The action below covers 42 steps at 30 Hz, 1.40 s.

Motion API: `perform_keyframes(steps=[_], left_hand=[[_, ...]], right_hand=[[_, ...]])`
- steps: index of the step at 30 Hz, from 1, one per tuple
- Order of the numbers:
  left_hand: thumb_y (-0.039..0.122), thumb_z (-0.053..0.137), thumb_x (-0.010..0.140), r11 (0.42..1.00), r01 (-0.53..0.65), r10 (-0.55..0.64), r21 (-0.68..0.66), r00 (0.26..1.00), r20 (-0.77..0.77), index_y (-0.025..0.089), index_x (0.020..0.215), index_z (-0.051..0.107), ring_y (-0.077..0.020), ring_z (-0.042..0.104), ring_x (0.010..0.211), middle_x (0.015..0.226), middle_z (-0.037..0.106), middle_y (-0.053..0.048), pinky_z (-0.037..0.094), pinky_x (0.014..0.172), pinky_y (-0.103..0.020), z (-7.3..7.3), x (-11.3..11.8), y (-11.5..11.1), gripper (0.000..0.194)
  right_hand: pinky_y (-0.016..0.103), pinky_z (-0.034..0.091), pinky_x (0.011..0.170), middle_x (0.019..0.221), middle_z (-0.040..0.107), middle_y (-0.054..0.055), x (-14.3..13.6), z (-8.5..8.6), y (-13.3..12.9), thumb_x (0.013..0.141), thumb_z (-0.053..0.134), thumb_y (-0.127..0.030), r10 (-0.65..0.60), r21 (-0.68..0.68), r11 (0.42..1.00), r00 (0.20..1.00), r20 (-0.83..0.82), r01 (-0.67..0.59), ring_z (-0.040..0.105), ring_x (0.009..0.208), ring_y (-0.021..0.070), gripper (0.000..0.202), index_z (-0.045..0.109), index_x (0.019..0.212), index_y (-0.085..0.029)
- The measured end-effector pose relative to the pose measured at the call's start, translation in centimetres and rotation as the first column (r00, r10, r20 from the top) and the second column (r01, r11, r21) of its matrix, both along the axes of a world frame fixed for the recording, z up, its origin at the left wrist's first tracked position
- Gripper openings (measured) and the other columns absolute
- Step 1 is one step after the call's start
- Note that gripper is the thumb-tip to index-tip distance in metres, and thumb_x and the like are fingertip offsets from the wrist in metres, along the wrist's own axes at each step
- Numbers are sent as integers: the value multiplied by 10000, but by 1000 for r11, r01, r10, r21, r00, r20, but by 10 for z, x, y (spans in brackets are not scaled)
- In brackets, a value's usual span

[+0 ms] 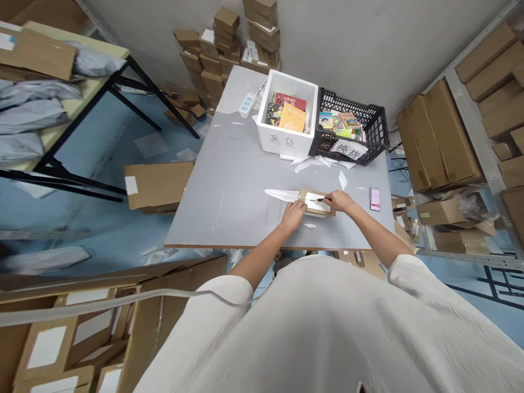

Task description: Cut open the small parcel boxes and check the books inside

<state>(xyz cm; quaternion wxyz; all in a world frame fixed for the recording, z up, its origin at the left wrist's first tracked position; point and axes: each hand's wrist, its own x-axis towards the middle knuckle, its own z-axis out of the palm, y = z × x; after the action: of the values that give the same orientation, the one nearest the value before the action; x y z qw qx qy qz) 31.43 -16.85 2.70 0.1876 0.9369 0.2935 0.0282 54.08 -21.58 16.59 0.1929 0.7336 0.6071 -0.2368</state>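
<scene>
A small cardboard box [331,212] with a white label [315,204] on top lies near the front of the grey table [213,202]. My left hand [293,216] grips its left end, fingers bent over the near edge. Over the box's right part, my right hand [340,201] is closed around a slim black and yellow cutter knife [322,200]. The knife points left, its tip at the label; whether the blade cuts in is too small to tell. A white pointed strip [281,194] sticks out from the box's left side.
Behind the box stand a white foam box [268,135] and a black crate [375,131], both with books. Torn paper scraps [343,179] lie about. A phone [374,199] rests at right, a power strip [247,105] at back left. Cartons [159,183] surround the table.
</scene>
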Motion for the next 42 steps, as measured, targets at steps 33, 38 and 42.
perform_keyframes(steps=[33,38,42], left_hand=[[303,698,1035,994,92,-97,-62,993,-74,248,1389,719,-368,605,1412,1496,669,-160,450,1216,-518,17,55,0,359],[343,739,1025,985,151,-162,-84,975,-151,212,1359,714,-371,645,1369,1462,685,-177,476,1188,-509,17,89,2,360],[364,776,1006,984,142,-163,-107,959,-230,201,1331,706,-366,663,1353,1447,708,-175,431,1247,-535,17,101,7,370]], right_hand=[[292,460,716,950,833,86,107,-17,-122,1158,448,-455,-426,132,870,858,-287,476,757,845,230,467,829,1078,-198],[261,503,728,974,835,66,103,-30,-128,1140,534,-500,-478,100,821,772,-419,563,767,795,197,406,801,1109,-196],[265,528,750,1008,845,64,104,-36,-133,1101,626,-453,-451,132,822,776,-441,554,771,828,209,332,781,1253,-202]])
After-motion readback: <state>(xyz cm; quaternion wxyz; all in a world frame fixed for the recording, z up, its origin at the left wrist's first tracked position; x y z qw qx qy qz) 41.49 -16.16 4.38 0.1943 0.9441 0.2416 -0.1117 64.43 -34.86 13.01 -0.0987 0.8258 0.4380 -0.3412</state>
